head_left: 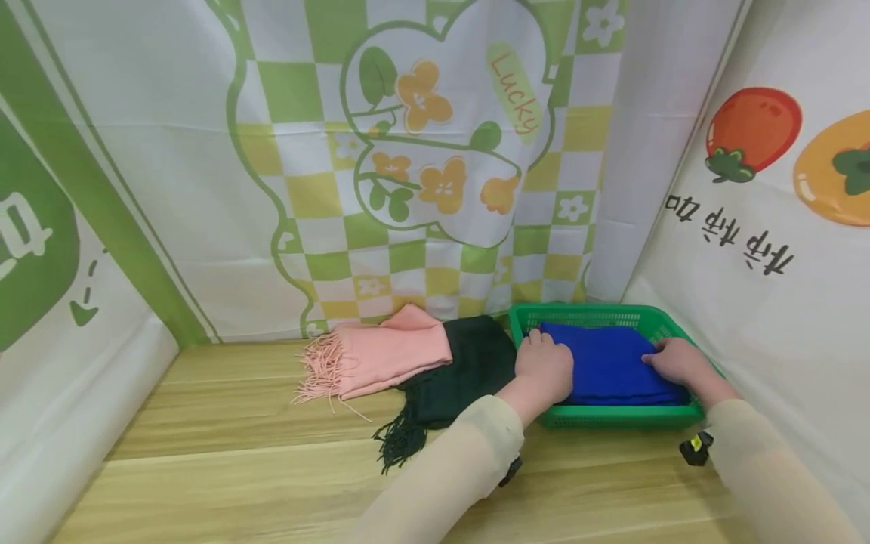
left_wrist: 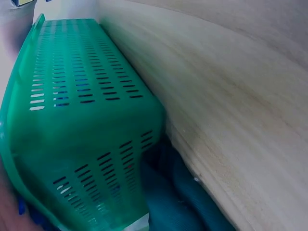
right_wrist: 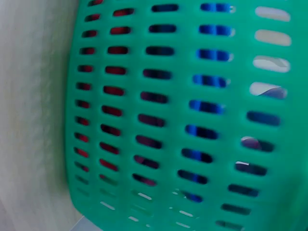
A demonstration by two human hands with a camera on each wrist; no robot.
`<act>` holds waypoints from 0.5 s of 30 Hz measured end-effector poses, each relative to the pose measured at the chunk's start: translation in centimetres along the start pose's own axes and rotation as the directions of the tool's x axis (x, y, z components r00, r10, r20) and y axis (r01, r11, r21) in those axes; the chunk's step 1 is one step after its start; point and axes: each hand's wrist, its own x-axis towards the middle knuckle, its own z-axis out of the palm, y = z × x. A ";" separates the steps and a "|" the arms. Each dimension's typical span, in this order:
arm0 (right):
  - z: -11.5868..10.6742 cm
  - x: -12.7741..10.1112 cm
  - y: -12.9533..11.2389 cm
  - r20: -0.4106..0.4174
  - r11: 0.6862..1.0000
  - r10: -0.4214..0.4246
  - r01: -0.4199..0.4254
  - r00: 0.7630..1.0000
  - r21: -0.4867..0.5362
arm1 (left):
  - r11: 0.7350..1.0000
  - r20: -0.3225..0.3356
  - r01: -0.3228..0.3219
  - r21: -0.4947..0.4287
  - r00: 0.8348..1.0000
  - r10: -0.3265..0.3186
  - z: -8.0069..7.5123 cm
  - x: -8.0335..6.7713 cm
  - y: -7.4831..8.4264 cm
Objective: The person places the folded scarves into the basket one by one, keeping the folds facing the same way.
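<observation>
A folded blue scarf [head_left: 608,363] lies in a green slotted basket [head_left: 584,311] at the right of the wooden table. My left hand [head_left: 544,368] holds the scarf's left edge, just inside the basket's left wall. At the scarf's right edge my right hand [head_left: 676,360] holds it, thumb on top. The fingertips of both hands are hidden by the cloth. The left wrist view shows the basket's outer wall [left_wrist: 82,110] from close up. In the right wrist view the slotted wall [right_wrist: 159,120] fills the frame, with blue cloth [right_wrist: 211,29] behind the slots.
A pink fringed scarf [head_left: 387,355] lies left of the basket, partly over a dark green fringed scarf [head_left: 462,370] that touches the basket's left side. Printed cloth walls close in the table [head_left: 238,453] at the back, left and right. The dark scarf [left_wrist: 178,202] shows beside the basket.
</observation>
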 end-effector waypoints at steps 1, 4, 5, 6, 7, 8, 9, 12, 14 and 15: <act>-0.1 0.0 -0.2 0.001 1.000 0.005 -0.005 1.000 -0.003 | 1.000 -0.001 -0.002 -0.004 1.000 0.002 0.0 0.0 -0.2; -0.2 0.0 -0.7 -0.001 1.000 0.022 -0.022 1.000 -0.004 | 0.999 -0.015 -0.012 -0.032 1.000 0.011 0.0 -0.3 -1.0; -0.3 0.0 -0.9 -0.003 1.000 0.026 -0.026 1.000 -0.002 | 0.999 -0.028 -0.017 -0.051 0.999 0.015 0.1 -0.3 -1.3; -0.3 0.0 -1.1 -0.010 0.999 0.032 -0.032 0.999 -0.001 | 0.997 -0.041 -0.021 -0.069 0.999 0.018 0.1 -0.3 -1.7; -0.3 0.0 -1.3 -0.021 0.999 0.034 -0.034 0.999 0.001 | 0.995 -0.056 -0.024 -0.097 0.998 0.019 0.1 -0.4 -2.1; -0.4 0.0 -1.6 -0.035 0.999 0.032 -0.032 0.999 0.000 | 0.990 -0.071 -0.022 -0.139 0.997 0.012 0.2 -0.4 -2.6; -0.4 0.0 -1.9 -0.051 1.000 0.028 -0.028 0.998 0.002 | 0.982 -0.089 -0.023 -0.189 0.996 0.006 0.2 -0.5 -3.1; -0.5 0.0 -3.2 -0.100 1.000 0.011 -0.009 0.995 0.023 | 0.933 -0.117 -0.018 -0.361 0.993 -0.026 0.4 -0.8 -5.0; -0.5 0.0 -4.3 -0.130 0.999 -0.007 0.013 0.991 0.042 | 0.882 -0.119 -0.011 -0.471 0.991 -0.052 0.5 -1.1 -6.3; -0.4 0.0 -4.9 -0.142 0.998 -0.015 0.023 0.990 0.058 | 0.856 -0.120 -0.007 -0.517 0.991 -0.064 0.6 -1.2 -7.0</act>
